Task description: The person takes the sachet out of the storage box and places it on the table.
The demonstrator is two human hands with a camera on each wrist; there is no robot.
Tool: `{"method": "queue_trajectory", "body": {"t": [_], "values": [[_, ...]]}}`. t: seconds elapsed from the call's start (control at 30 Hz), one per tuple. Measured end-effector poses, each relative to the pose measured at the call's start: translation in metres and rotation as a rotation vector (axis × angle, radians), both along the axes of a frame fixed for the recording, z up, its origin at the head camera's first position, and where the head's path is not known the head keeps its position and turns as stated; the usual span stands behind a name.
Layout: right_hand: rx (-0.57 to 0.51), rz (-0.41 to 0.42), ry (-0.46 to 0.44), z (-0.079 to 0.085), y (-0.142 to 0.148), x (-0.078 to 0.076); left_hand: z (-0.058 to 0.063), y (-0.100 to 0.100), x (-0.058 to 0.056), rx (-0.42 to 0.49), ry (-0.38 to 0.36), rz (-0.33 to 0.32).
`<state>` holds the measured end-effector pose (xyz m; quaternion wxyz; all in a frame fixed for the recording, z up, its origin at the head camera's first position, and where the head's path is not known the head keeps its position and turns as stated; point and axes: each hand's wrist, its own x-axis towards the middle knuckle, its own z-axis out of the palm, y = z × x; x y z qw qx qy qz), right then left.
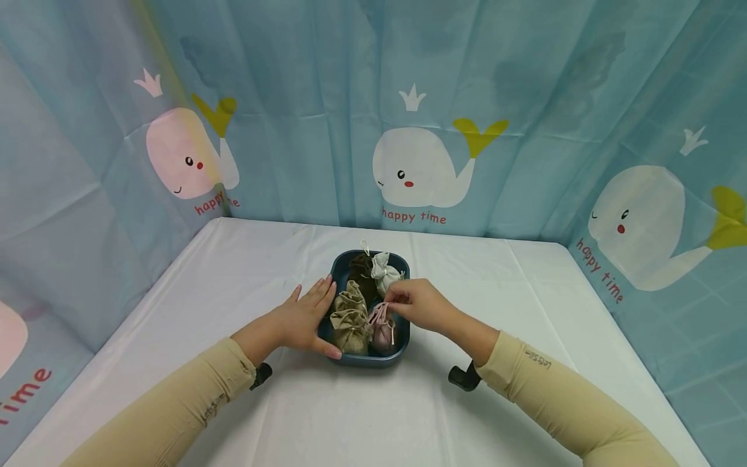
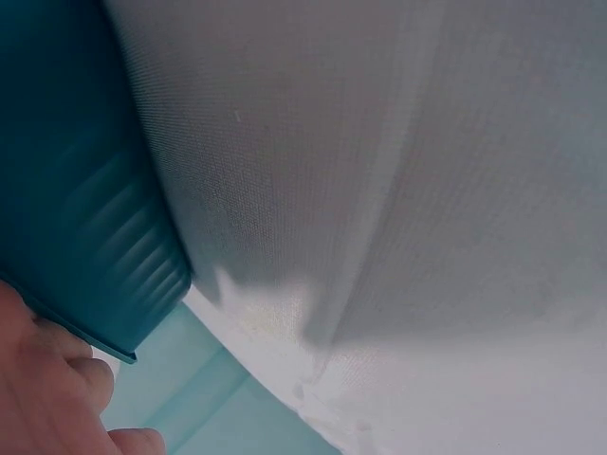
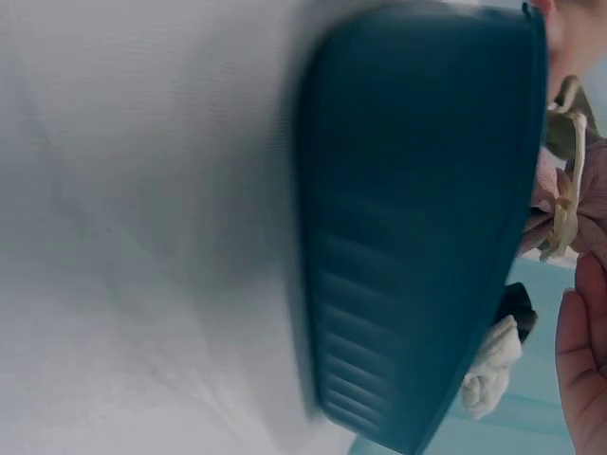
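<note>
A dark blue rectangular basin [image 1: 369, 362] holds several small drawstring pouches. With thumb and fingertips, my right hand [image 1: 425, 306] pinches the gathered neck of a pink pouch [image 1: 382, 337] at the basin's near right corner. My left hand [image 1: 299, 323] rests spread along the left rim, its fingers straight. Two olive pouches [image 1: 351, 332] lie at the left inside, a dark brown pouch [image 1: 363, 277] and a white pouch [image 1: 385, 275] at the far end. In the right wrist view, the pink pouch's tied neck [image 3: 566, 204] shows above the rim, close to my fingers [image 3: 579, 351].
A white cloth covers the table [image 1: 373, 415] around the basin. Behind and at both sides hangs a blue curtain [image 1: 292, 130] with whale prints. Black wrist devices [image 1: 465, 377] sit under both wrists.
</note>
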<state>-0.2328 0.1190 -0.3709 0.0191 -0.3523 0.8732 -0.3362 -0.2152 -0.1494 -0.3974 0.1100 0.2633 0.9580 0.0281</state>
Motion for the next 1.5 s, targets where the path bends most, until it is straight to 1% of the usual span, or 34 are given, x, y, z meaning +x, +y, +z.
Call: {"method": "queue_trajectory", "body": {"t": [0.13,0.3,0.43,0.6,1.03,1.17,1.27,1.5], "values": [[-0.024,-0.003,0.005,0.005,0.001,-0.001,0.000,0.000,0.000,-0.007,0.005,0.002],[-0.044,-0.011,0.025,0.012,0.003,-0.001,-0.001,0.000,-0.001,0.004,0.004,-0.001],[-0.039,-0.038,0.038,0.018,0.006,0.000,-0.001,0.000,0.000,-0.001,0.009,-0.003],[-0.034,-0.076,0.033,0.026,0.008,0.001,-0.001,-0.001,-0.001,0.000,0.010,-0.002],[-0.113,-0.122,0.034,0.051,0.020,0.005,0.001,0.000,0.000,-0.011,0.000,-0.007],[-0.141,-0.150,0.046,0.057,0.027,0.004,0.002,0.000,0.001,-0.009,0.002,-0.007],[-0.162,-0.176,0.040,0.059,0.033,0.001,0.002,0.000,0.001,-0.014,0.015,-0.009],[-0.191,-0.246,0.030,0.065,0.049,-0.004,0.003,0.000,0.002,-0.003,0.011,-0.012]]}}
